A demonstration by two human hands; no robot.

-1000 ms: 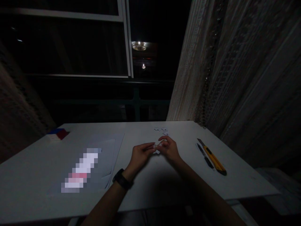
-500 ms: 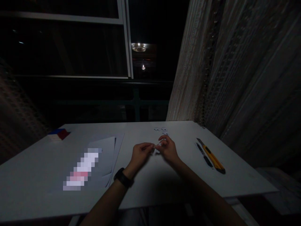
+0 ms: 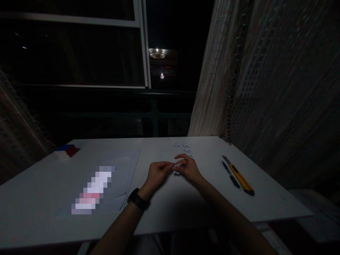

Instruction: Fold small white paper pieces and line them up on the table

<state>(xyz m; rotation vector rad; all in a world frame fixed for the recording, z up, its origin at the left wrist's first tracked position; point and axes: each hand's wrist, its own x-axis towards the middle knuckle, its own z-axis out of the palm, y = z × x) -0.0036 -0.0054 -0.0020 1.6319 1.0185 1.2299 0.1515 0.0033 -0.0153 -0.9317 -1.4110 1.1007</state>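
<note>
My left hand (image 3: 159,174), with a dark watch (image 3: 138,199) on its wrist, is closed in a pinch above the middle of the table. It grips the left end of a small white piece of paper (image 3: 176,172). My right hand (image 3: 189,168) meets it from the other side, thumb and fingers closed on the same piece, its index finger arched above. Much of the paper is hidden by the fingers. Just beyond the right hand lie several small paper pieces (image 3: 185,145) with dark marks.
On the right of the white table (image 3: 164,212) lie a yellow box cutter (image 3: 240,176) and a dark pen (image 3: 230,174). Sheets of paper (image 3: 123,170) lie at left, partly under a blurred-out patch. A blue, red and white cube (image 3: 66,151) sits at the far left. Curtains (image 3: 209,81) hang behind.
My right hand's fingers have shifted slightly left over the paper, and its index finger reaches further across. The left hand has hardly moved. More of the marked pieces behind show now.
</note>
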